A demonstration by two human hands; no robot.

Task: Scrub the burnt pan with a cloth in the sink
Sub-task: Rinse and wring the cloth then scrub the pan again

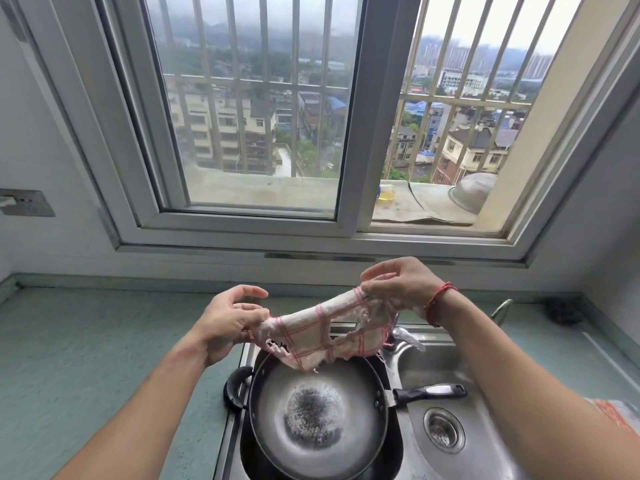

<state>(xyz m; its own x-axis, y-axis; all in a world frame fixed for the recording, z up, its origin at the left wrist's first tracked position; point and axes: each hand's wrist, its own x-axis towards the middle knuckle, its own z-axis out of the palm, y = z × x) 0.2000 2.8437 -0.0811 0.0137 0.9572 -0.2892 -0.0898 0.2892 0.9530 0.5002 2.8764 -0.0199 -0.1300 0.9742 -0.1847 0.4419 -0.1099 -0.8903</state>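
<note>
On the left I see a green counter (86,341). Next comes the left hand (228,320). Its thumb and fingers pinch the left end of the cloth (322,330). The cloth is white with red lines and has holes in it. It is stretched out in the air between both hands, above the far side of the pan (318,410). The pan sits in the left bowl of the sink (415,375). It has a black burnt spot (313,415) in the middle. Its long handle (429,391) points right. The right hand (398,289) is higher up and pinches the right end of the cloth. A red string (440,299) goes round its wrist.
</note>
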